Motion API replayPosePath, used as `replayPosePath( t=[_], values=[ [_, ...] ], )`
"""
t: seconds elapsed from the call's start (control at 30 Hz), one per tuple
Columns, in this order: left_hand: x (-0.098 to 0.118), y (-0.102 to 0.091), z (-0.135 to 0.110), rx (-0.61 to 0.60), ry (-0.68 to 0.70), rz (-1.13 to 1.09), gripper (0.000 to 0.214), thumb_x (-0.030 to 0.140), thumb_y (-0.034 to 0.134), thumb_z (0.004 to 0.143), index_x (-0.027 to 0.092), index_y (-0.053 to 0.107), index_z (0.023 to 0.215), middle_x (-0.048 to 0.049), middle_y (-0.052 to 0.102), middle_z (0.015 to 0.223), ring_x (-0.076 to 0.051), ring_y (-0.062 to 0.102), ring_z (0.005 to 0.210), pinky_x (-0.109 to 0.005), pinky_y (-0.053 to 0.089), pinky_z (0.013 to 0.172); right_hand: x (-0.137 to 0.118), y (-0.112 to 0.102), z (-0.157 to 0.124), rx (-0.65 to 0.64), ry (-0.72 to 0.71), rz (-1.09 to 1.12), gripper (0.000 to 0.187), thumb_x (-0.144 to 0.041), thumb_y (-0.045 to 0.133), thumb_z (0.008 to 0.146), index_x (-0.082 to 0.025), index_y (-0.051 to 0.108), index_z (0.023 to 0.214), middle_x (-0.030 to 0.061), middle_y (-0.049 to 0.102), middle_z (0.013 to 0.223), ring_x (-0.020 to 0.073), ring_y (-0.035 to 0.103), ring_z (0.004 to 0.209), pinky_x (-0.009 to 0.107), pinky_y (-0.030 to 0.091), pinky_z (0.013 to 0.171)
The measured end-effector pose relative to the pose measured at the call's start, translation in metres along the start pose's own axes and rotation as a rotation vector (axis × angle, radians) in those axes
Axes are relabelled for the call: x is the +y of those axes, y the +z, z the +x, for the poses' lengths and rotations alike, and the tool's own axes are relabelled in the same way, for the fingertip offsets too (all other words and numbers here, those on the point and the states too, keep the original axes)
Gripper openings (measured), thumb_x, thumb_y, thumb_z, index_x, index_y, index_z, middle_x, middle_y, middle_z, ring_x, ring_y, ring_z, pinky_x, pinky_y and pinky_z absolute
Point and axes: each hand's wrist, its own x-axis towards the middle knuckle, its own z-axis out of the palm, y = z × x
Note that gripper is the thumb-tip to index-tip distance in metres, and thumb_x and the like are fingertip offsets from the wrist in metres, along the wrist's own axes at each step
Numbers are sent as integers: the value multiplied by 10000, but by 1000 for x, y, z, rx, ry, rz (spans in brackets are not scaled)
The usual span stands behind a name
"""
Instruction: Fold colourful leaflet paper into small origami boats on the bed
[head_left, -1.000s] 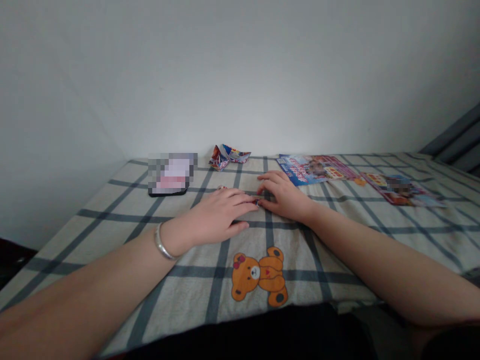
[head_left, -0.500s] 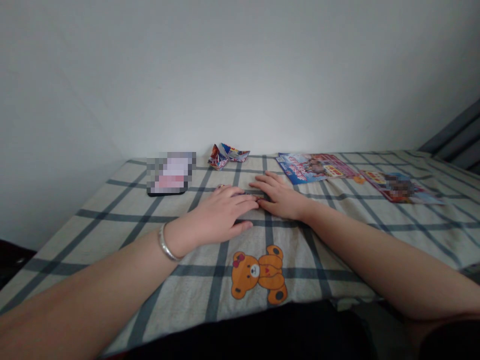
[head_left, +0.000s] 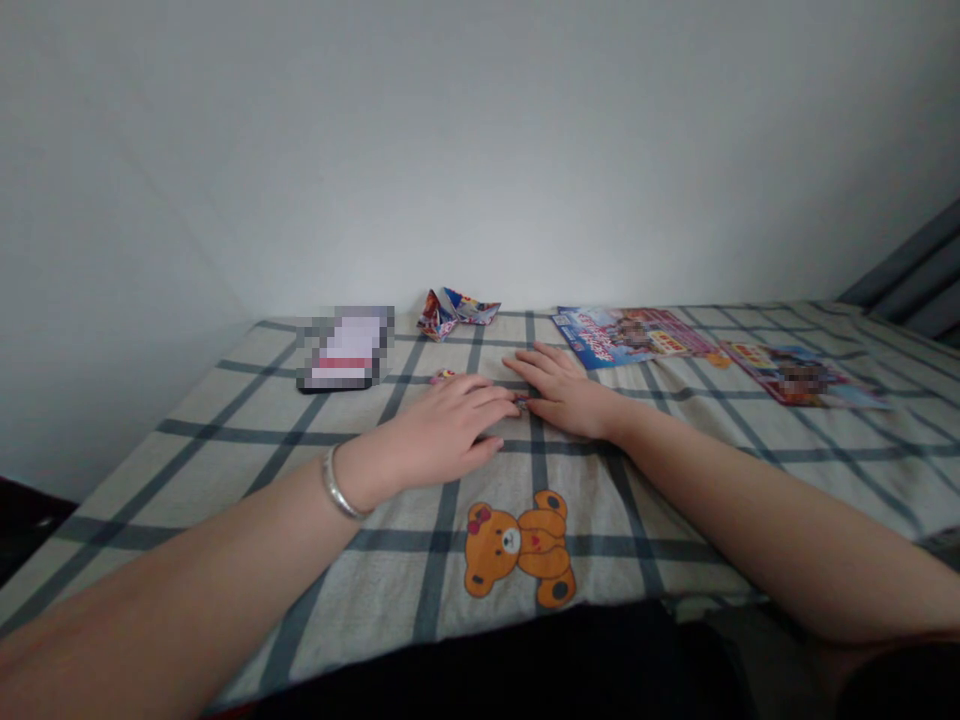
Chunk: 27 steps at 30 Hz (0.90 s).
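My left hand (head_left: 442,430), a silver bangle at its wrist, lies palm down with fingers stretched out over a small printed folded paper. Most of that paper is hidden; one colourful bit (head_left: 444,376) peeks out beyond the knuckles. Another bit (head_left: 523,402) shows between my left fingertips and my right thumb. Whether both bits belong to one piece I cannot tell. My right hand (head_left: 561,392) rests on the cloth with its fingers spread, its thumb close to the left fingertips. A folded paper figure (head_left: 457,312) made of printed paper stands behind the hands.
A phone (head_left: 345,350), its screen blurred, leans at the left. Printed leaflets (head_left: 630,335) lie at the back right, with another leaflet (head_left: 806,375) farther right. Underneath is a checked tablecloth (head_left: 262,430) with a printed bear (head_left: 517,548). A wall (head_left: 480,160) borders the back edge.
My left hand has drawn slightly nearer, uncovering the printed bit beyond its knuckles and more of the one by my right thumb. My right hand has barely shifted.
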Motion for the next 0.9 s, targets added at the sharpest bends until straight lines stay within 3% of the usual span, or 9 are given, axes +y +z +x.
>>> replayPosePath(
  t=[0.17, 0.5, 0.8, 0.9],
  values=[
    [-3, 0, -3, -13, -5, -28, 377, 215, 499, 880, 188, 553, 1252, -72, 526, 1397, -271, 410, 1307, -489, 305, 1101, 0, -2, 1, -37, 22, 9, 641, -208, 444, 882, -203, 312, 1509, 102, 301, 1568, 327, 137, 1473, 558, 156, 1180],
    [-17, -4, -5, -10, 68, -85, 394, 93, 461, 840, 232, 611, 1177, -22, 541, 1401, -200, 427, 1325, -401, 315, 1124, 2, -8, 0, -76, 9, 28, 637, -145, 415, 848, -163, 369, 1484, 122, 291, 1572, 321, 177, 1464, 540, 173, 1181],
    [-20, -2, -6, -26, 48, -43, 315, 313, 447, 969, 268, 605, 1238, -40, 492, 1453, -269, 402, 1358, -482, 321, 1099, 3, -7, 0, -34, -22, 35, 624, -94, 394, 811, -143, 444, 1431, 124, 361, 1534, 289, 286, 1423, 500, 220, 1173],
    [-23, -2, -6, -5, 41, -5, 340, 384, 440, 982, 296, 589, 1274, -41, 517, 1420, -249, 467, 1286, -444, 364, 1062, 3, -5, 1, 83, -65, 40, 617, -66, 421, 765, -100, 485, 1377, 151, 461, 1451, 265, 373, 1366, 457, 276, 1153]
  ],
)
